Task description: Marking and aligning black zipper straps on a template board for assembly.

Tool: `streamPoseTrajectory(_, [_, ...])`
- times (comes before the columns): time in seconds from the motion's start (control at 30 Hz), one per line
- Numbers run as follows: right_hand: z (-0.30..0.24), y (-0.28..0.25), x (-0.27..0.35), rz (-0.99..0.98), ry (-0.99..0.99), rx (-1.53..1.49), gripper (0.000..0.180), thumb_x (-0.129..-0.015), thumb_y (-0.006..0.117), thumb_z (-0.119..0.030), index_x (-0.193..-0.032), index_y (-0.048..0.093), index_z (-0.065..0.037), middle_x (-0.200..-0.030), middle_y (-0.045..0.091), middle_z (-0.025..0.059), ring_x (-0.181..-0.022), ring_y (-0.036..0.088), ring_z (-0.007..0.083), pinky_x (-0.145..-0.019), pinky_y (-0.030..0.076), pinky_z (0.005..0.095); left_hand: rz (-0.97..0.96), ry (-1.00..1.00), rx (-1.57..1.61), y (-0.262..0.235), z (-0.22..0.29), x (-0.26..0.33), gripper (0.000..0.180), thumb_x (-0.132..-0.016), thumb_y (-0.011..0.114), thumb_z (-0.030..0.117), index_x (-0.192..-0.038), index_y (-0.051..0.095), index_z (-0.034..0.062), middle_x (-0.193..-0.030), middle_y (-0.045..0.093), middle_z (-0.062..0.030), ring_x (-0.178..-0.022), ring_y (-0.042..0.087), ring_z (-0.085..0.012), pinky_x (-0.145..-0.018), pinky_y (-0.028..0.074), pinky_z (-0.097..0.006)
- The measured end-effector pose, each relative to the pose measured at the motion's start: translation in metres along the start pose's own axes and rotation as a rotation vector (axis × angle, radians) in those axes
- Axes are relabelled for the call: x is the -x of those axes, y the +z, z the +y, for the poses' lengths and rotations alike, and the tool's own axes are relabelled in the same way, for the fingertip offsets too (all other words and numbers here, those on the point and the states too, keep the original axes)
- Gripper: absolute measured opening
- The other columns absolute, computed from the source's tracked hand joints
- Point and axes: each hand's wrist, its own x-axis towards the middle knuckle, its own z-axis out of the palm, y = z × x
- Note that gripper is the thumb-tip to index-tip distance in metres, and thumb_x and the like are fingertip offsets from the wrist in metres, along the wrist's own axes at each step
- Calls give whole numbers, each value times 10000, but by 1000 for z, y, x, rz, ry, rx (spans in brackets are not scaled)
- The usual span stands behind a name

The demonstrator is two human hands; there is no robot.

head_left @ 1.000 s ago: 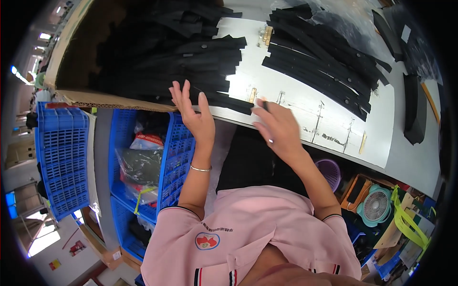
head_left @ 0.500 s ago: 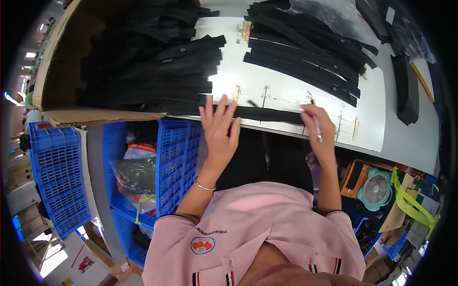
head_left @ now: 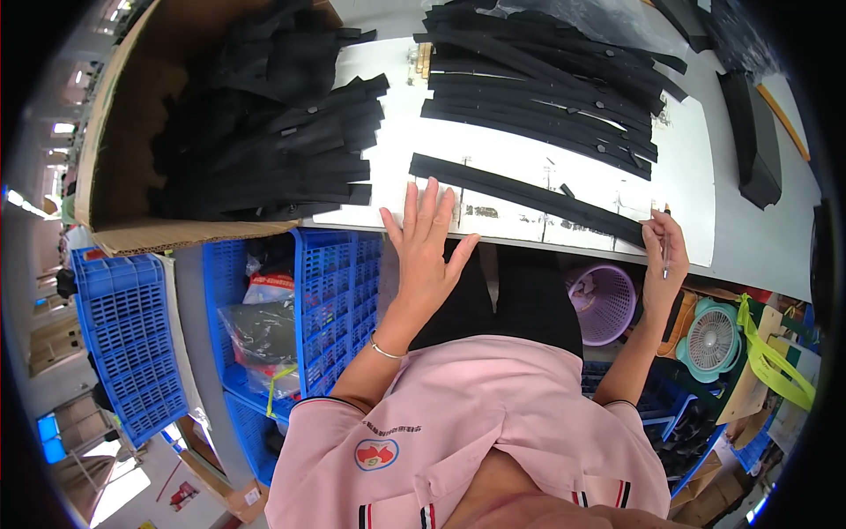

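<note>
A long black fabric strip (head_left: 529, 192) lies slantwise across the white board (head_left: 397, 132), its left end farther from me than its right end. My right hand (head_left: 665, 256) is closed at the strip's right end, with a slim pen (head_left: 666, 267) also in its fingers. My left hand (head_left: 427, 247) is open, fingers spread, over the board's near edge. Its fingertips are just below the strip's left part; I cannot tell whether they touch it. Dark marks (head_left: 480, 212) show on the board below the strip. A small black scrap (head_left: 567, 189) lies against the strip.
Many black strips are piled in a cardboard box (head_left: 176, 231) and onto the board at left. Another pile of strips (head_left: 546, 97) lies at the back. Below the table are blue crates (head_left: 322, 309), a purple basket (head_left: 608, 304) and a small teal fan (head_left: 712, 339).
My right hand has moved right with the strip's end. The strip has slid right and now slants, its left end out from under my left hand. The left hand has shifted slightly.
</note>
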Motion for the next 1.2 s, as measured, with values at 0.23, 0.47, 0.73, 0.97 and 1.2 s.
streamPoseTrajectory(0.23, [5, -16, -10, -1, -9, 56, 243, -995, 669, -18, -1237, 689, -11, -1033, 708, 64, -994, 661, 132, -938, 507, 271, -140, 38, -81, -6, -7, -19, 634, -1003, 673, 313, -1559, 473, 82, -1655, 391, -137, -1574, 272, -334, -1225, -47, -659])
streamPoseTrajectory(0.47, [10, -4, -9, 22, -29, -9, 277, -987, 674, -7, -1263, 673, -19, -1083, 718, 76, -1015, 672, 145, -953, 515, 282, -119, 37, -138, -10, -10, -15, 643, -1002, 670, 335, -1558, 466, 84, -1621, 437, -138, -1542, 343, -317, -1199, -13, -719])
streamPoseTrajectory(0.73, [9, 12, -3, 274, -327, 411, 293, -932, 739, -18, -1220, 687, -37, -1162, 714, 123, -1090, 680, 267, -977, 516, 365, -134, 34, -230, 0, -13, -13, 653, -1001, 654, 305, -1587, 427, 129, -1667, 368, -118, -1562, 304, -314, -1197, -26, -721])
streamPoseTrajectory(0.97, [16, 14, 19, 201, -492, 592, 329, -898, 740, -16, -1218, 699, -77, -1241, 738, 72, -1147, 639, 303, -995, 467, 404, -128, 16, -232, 3, -18, -13, 631, -1021, 620, 282, -1593, 416, 112, -1679, 347, -116, -1580, 258, -313, -1211, -60, -683])
streamPoseTrajectory(1.2, [18, 16, 20, 207, -569, 699, 334, -870, 739, -3, -1200, 696, -37, -1195, 739, 99, -1087, 649, 301, -967, 477, 410, -121, 13, -228, 1, -16, -12, 630, -1028, 611, 295, -1597, 411, 114, -1681, 345, -111, -1582, 253, -311, -1209, -70, -685])
